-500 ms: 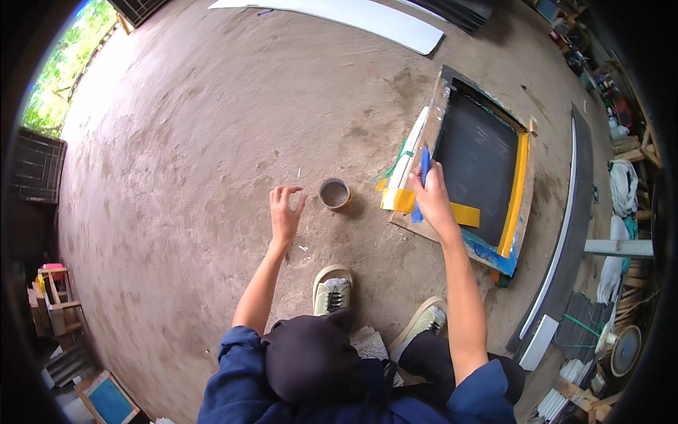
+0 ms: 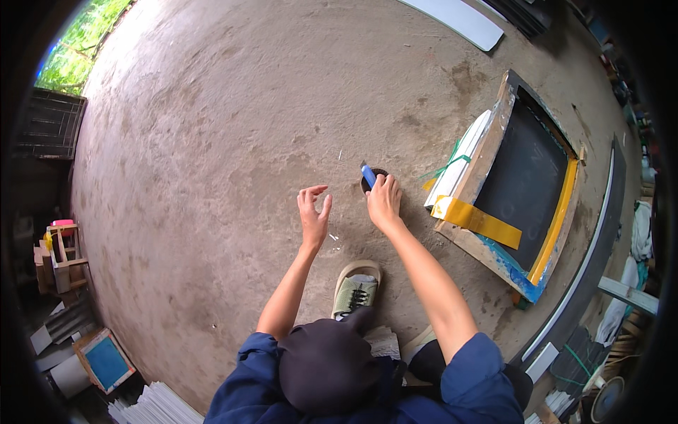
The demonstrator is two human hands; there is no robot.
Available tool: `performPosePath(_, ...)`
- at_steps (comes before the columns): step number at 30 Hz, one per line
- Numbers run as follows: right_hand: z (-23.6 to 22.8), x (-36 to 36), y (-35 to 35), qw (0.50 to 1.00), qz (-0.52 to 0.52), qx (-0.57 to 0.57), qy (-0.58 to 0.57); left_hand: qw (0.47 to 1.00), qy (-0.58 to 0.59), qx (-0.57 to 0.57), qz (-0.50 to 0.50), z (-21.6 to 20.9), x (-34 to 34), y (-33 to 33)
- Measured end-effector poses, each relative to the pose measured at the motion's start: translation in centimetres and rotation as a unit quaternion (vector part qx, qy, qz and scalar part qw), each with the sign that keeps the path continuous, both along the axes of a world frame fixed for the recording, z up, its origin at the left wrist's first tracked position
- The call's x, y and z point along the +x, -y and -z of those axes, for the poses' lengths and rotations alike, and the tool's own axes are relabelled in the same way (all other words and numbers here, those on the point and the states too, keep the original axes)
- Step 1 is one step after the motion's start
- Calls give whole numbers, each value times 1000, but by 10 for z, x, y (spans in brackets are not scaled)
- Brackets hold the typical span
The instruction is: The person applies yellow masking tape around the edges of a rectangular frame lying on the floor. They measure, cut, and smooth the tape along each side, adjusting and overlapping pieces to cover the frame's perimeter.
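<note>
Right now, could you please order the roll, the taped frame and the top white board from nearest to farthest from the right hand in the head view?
1. Roll: by the right hand.
2. Taped frame: to its right.
3. White board: far ahead, rightward.

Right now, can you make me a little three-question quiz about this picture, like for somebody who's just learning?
1. Pick one. What is the right hand holding?
A) a shoe
B) a blue tool
C) a bottle

2. True or false? The left hand is empty.

3. Fill in the colour. The white strips next to the wooden frame have a ____ tie around them.

Key: 1. B; 2. True; 3. green
</note>
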State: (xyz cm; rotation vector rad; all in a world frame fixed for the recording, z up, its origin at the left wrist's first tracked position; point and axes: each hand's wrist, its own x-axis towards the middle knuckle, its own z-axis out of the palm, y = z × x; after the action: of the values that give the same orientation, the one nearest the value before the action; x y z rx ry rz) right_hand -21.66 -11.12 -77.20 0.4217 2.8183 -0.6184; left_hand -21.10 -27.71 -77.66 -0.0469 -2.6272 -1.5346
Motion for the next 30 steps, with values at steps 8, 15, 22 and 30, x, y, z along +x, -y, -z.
performPosePath(8, -146, 51, -118, 965, -137, -36, -223, 983, 56, 145, 98, -46, -36, -44)
performPosePath(15, -169, 112, -224, 998, -33, -57, 17, 807, 324, 280, 406, -46, -33, -137)
performPosePath(22, -114, 95, -232, 978, 24, -209, 16, 769, 338, 249, 483, -44, -45, -155)
performPosePath(30, -142, 74, -223, 976, 26, -177, 127, 809, 264, 166, 498, -53, -41, -150)
